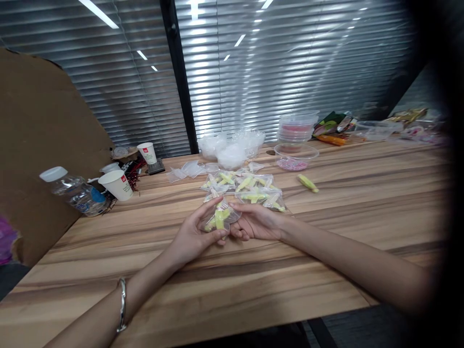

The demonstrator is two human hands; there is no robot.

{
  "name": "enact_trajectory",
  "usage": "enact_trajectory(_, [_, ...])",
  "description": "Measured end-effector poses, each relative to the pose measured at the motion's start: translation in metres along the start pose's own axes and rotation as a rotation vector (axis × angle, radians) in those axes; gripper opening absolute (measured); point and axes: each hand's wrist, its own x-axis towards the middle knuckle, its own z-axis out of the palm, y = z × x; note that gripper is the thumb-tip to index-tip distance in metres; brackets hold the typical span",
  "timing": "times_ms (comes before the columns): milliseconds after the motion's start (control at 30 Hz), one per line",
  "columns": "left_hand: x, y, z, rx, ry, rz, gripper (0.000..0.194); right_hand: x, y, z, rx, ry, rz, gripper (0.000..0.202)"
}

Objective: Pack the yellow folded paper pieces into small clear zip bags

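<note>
Between my hands is a small clear plastic bag [219, 218] with yellow-green, banana-like pieces inside. My left hand [194, 235] grips its left and lower side, with the thumb across the front. My right hand [259, 221] pinches the bag's right edge, its other fingers curled below. Just beyond my hands lie several more filled bags [255, 195] in a cluster on the wooden table [348, 212]. One loose yellow-green piece [308, 183] rests apart to the right of them.
Flat empty bags [189, 169] and puffy white plastic bundles [232, 155] lie farther back. A round clear tub [295, 157] holds pink bits, near stacked tubs [297, 126]. At left are paper cups [118, 185], a tilted plastic bottle [78, 193] and a cardboard panel [39, 140].
</note>
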Motion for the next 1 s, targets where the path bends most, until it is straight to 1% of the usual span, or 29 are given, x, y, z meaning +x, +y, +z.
enact_trajectory(67, [0.001,0.0,0.001,0.01,-0.007,0.012,0.066,0.003,0.003,0.0,0.018,0.048,-0.079,0.021])
enact_trajectory(133, [0.001,0.0,0.001,0.026,-0.002,0.032,0.064,0.005,0.005,0.0,0.026,0.089,-0.167,0.018])
enact_trajectory(267, [0.003,0.001,0.001,0.0,0.046,0.031,0.059,0.009,0.007,0.0,0.056,0.153,-0.283,0.022])
enact_trajectory(367, [0.004,0.002,-0.001,-0.014,0.122,0.013,0.047,0.01,0.007,-0.002,0.103,0.168,-0.316,0.026])
enact_trajectory(500, [0.007,-0.001,-0.006,-0.065,0.209,-0.01,0.034,0.009,0.007,-0.001,0.115,0.149,-0.338,0.033])
enact_trajectory(600, [0.01,-0.004,-0.01,-0.1,0.271,-0.029,0.032,0.008,0.007,0.001,0.11,0.138,-0.331,0.035])
enact_trajectory(800, [0.012,-0.005,-0.012,-0.047,0.389,-0.06,0.028,0.006,0.008,0.002,0.134,0.073,-0.265,0.039])
enact_trajectory(1000, [0.012,-0.005,-0.012,0.031,0.423,-0.059,0.023,0.005,0.007,0.003,0.069,-0.03,-0.209,0.045])
